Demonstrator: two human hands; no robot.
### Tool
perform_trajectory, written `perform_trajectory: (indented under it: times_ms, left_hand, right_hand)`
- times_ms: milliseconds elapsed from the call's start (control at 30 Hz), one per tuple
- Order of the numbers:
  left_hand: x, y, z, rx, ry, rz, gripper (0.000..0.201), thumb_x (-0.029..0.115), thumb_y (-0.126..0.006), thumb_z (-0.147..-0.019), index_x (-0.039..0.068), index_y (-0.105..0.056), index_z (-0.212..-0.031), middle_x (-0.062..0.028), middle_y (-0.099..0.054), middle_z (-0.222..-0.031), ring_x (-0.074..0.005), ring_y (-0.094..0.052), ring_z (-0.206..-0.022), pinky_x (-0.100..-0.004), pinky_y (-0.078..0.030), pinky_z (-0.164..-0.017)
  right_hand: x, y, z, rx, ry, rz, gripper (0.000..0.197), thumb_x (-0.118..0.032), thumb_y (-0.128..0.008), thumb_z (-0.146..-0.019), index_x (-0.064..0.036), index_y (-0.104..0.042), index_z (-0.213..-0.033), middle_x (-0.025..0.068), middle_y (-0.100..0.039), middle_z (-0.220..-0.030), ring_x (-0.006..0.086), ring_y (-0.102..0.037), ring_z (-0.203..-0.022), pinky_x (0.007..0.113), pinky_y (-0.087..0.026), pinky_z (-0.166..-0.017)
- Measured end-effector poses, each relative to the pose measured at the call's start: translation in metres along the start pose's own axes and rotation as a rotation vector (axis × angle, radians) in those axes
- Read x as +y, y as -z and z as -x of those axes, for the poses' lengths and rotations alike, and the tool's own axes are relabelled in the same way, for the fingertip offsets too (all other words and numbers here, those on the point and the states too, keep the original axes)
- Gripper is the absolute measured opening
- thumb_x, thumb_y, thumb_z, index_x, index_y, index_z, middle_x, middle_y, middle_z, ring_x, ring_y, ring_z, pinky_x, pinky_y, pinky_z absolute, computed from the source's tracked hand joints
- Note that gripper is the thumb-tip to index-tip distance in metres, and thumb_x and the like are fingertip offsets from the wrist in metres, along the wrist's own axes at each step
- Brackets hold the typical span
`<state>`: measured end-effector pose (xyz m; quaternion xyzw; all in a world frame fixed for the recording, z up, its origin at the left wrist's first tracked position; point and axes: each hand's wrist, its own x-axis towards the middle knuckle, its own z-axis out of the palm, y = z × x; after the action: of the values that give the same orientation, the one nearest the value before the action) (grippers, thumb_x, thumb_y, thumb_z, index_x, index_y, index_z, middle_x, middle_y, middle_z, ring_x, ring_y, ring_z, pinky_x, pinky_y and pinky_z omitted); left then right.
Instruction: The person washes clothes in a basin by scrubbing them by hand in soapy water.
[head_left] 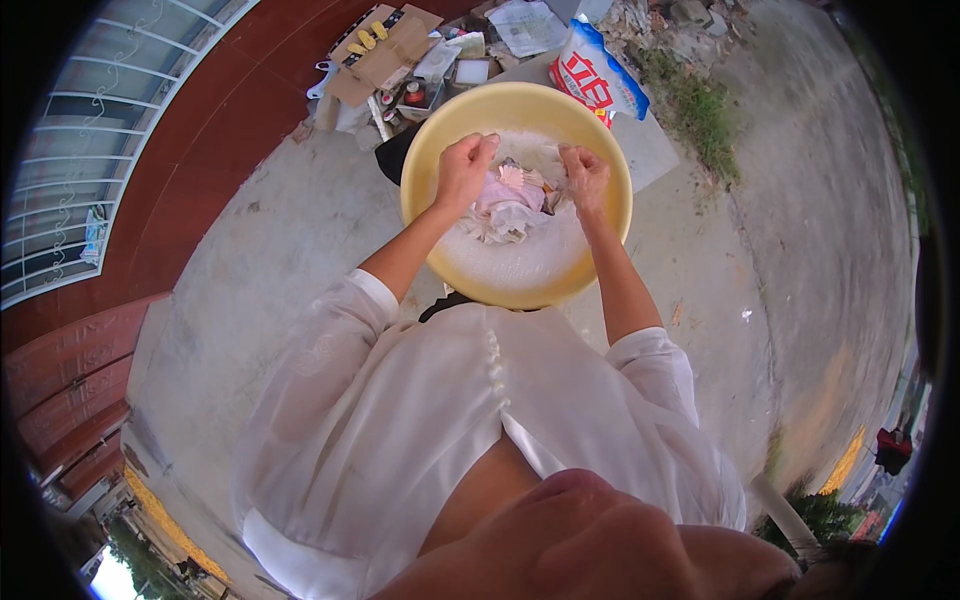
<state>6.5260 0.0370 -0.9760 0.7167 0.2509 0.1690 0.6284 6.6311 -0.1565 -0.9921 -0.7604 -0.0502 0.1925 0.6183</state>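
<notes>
A yellow plastic basin [590, 118] stands in front of me, with whitish suds [520, 262] inside. A bunched heap of wet cloth [512, 200], pink and white with some darker bits, lies in the middle of the suds. My left hand [468, 170] is curled closed above the left side of the basin, close to the cloth. Over the right side, my right hand [587, 178] is closed too, its fingertips pinched together. The hands are apart, and no cloth shows stretched between them. Whether either pinch holds something small is hidden.
Beyond the basin stands a blue and white plastic bag [600, 75] with red print. Left of it are an open cardboard box [385, 50] with yellow pieces on it, bottles and clutter. Concrete ground [250, 240] surrounds me; a red-brown wall [215, 120] and barred window [90, 130] are at left.
</notes>
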Motion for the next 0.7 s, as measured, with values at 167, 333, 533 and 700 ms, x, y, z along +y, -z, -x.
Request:
perform_trajectory:
  times_ms: [167, 333, 533, 700]
  left_hand:
    - [0.019, 0.023, 0.047, -0.075, -0.266, -0.707, 0.038, 0.026, -0.067, -0.083, 0.007, -0.056, -0.114, -0.0171, -0.06, -0.098, -0.0289, -0.059, -0.085, -0.041, -0.046, -0.079]
    - [-0.033, -0.007, 0.046, -0.157, -0.078, -0.92, 0.051, 0.03, -0.061, -0.086, 0.009, -0.046, -0.13, -0.0295, -0.035, -0.14, -0.0506, -0.04, -0.124, -0.0571, -0.029, -0.105]
    - [-0.077, -0.034, 0.005, -0.355, -0.168, -1.202, 0.029, 0.023, -0.048, -0.088, 0.005, -0.067, -0.101, -0.0304, -0.062, -0.107, -0.0451, -0.06, -0.101, -0.0537, -0.044, -0.091]
    - [-0.09, -0.04, -0.019, -0.217, -0.109, -0.864, 0.032, 0.018, -0.043, -0.087, 0.001, -0.068, -0.078, -0.0292, -0.065, -0.084, -0.0444, -0.064, -0.081, -0.0526, -0.05, -0.076]
  right_hand:
    - [0.003, -0.011, 0.023, 0.08, 0.144, 0.365, 0.039, -0.035, -0.062, -0.086, -0.0037, -0.064, -0.109, 0.0158, -0.065, -0.087, 0.0242, -0.062, -0.08, 0.038, -0.051, -0.074]
    - [0.023, -0.062, 0.04, -0.036, 0.375, 1.011, 0.057, -0.045, -0.053, -0.091, -0.0046, -0.051, -0.131, 0.0289, -0.053, -0.128, 0.0453, -0.053, -0.116, 0.046, -0.042, -0.1]
    - [0.097, -0.064, -0.014, -0.179, 0.225, 1.112, 0.041, -0.038, -0.044, -0.093, -0.0026, -0.065, -0.095, 0.0265, -0.066, -0.092, 0.0452, -0.063, -0.084, 0.053, -0.048, -0.08]
    - [0.091, -0.075, -0.039, -0.029, 0.117, 0.741, 0.044, -0.031, -0.035, -0.096, -0.0007, -0.067, -0.092, 0.0282, -0.065, -0.095, 0.048, -0.061, -0.092, 0.05, -0.047, -0.088]
